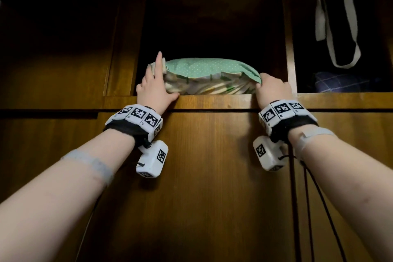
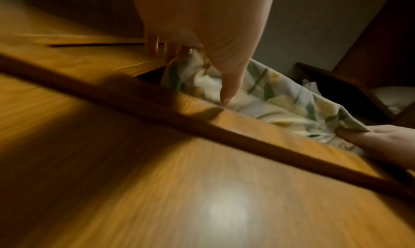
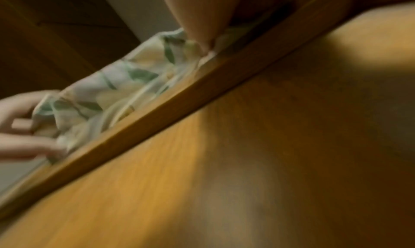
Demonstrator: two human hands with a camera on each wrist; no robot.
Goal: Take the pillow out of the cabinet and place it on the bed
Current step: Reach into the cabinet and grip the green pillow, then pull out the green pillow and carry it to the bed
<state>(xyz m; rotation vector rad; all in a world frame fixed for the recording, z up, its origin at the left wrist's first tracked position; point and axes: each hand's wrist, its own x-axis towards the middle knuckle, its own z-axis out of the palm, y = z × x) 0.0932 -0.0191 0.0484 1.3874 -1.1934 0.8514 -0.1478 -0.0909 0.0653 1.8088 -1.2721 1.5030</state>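
The pillow (image 1: 209, 74) lies in the upper open compartment of the cabinet (image 1: 212, 155), resting on the shelf (image 1: 212, 100) with its front edge at the shelf lip; its long axis runs left to right, parallel to that lip and across the line of both forearms. The left hand (image 1: 152, 87) is at the pillow's left end and the right hand (image 1: 273, 89) at its right end, so each hand is equally near its own end and the pillow sits between them.

Left hand: forefinger extended upward along the left end; thumb pressed against the lower front of the cover, just above the lip; in the left wrist view the other fingers (image 2: 155, 45) curl round the end fabric; judged a partial hold, not a full clasp.

Right hand: fingers curled, pinching the cover at the right corner; the left wrist view shows the fabric bunched at the thumb; the right wrist view is blurred and adds little.

Judgement: the coming move is a pull toward the body, square to the long axis; both ends should clear the lip together, otherwise the pillow may skew against the compartment's side walls; the bed is not in view.

A bag (image 1: 336, 27) hangs in the next compartment to the right, apart from the pillow.
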